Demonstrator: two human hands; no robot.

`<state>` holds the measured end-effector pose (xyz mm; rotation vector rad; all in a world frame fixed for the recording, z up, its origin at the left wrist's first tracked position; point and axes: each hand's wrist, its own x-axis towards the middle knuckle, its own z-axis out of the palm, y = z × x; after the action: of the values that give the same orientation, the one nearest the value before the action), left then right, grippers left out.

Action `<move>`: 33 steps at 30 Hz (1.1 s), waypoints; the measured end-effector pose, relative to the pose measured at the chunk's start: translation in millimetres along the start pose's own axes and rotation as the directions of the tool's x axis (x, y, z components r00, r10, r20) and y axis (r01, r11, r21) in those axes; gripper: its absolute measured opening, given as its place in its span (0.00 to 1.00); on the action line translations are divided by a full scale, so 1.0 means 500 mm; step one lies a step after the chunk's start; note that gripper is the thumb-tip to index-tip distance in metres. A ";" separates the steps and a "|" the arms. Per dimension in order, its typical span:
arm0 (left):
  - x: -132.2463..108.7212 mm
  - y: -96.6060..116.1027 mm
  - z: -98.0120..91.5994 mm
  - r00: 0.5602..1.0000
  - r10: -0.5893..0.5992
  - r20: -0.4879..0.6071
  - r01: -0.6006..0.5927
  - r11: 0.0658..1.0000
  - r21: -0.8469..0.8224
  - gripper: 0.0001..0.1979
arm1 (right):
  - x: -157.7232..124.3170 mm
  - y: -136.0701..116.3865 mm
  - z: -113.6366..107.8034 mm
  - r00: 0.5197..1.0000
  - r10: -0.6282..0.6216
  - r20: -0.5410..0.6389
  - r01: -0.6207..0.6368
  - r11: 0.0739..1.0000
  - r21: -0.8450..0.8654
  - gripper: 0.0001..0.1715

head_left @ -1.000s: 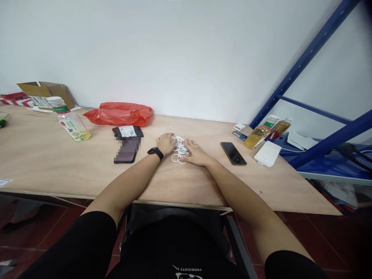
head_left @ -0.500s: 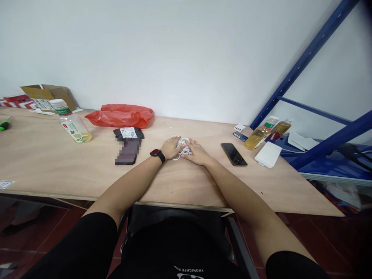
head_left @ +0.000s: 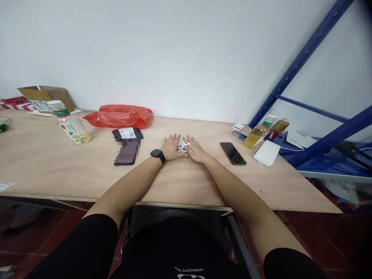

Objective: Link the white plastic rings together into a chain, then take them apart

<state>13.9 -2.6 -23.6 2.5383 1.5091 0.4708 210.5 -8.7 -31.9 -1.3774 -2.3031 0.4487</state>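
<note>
A small tangled pile of white cord (head_left: 182, 145) lies on the wooden table, partly hidden under my hands. My left hand (head_left: 172, 148), with a black smartwatch (head_left: 157, 154) on its wrist, rests against the pile's left side, fingers stretched out and spread. From the right, my right hand (head_left: 198, 150) covers part of the cord, its fingers extended and its thumb over the strands. Both hands are open and touch the cord, thumbs towards each other. I cannot tell whether it is a cable or plain string.
Right of my hands lie a phone (head_left: 233, 153), a white box-like case (head_left: 266, 153), a tea bottle (head_left: 259, 132) and a white charger (head_left: 238, 127). To the left are a pixelated dark item (head_left: 127, 152), a red plastic bag (head_left: 119, 117), another bottle (head_left: 72, 126) and a cardboard box (head_left: 48, 97). A blue rack (head_left: 308, 54) stands right.
My hands have shifted around the cord, and its pile looks more compact. The left fingers now point more forward, and the left thumb lies across the near side. The view has shifted slightly.
</note>
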 end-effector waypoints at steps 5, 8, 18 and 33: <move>0.006 -0.008 -0.006 0.995 -0.060 -0.077 0.063 0.997 0.034 0.46 | -0.001 0.006 0.002 0.999 0.005 -0.047 -0.004 1.000 0.018 0.39; 0.007 -0.011 -0.008 0.990 -0.067 -0.123 0.071 0.997 0.032 0.43 | -0.003 0.011 -0.001 0.998 -0.010 -0.070 0.012 0.999 0.037 0.37; 0.003 -0.004 -0.035 0.937 -0.057 -0.346 0.045 0.998 -0.041 0.25 | -0.013 0.003 -0.035 0.917 0.028 -0.398 0.014 0.995 0.103 0.22; -0.012 0.046 -0.033 0.939 0.156 -0.306 -0.261 0.904 -0.339 0.13 | -0.035 -0.060 -0.034 0.946 -0.001 -0.323 0.105 0.947 0.303 0.13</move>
<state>24.5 -19.3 -2.5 2.4035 1.0786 1.0689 204.0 -36.8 -6.3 -1.1325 -1.9033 0.5110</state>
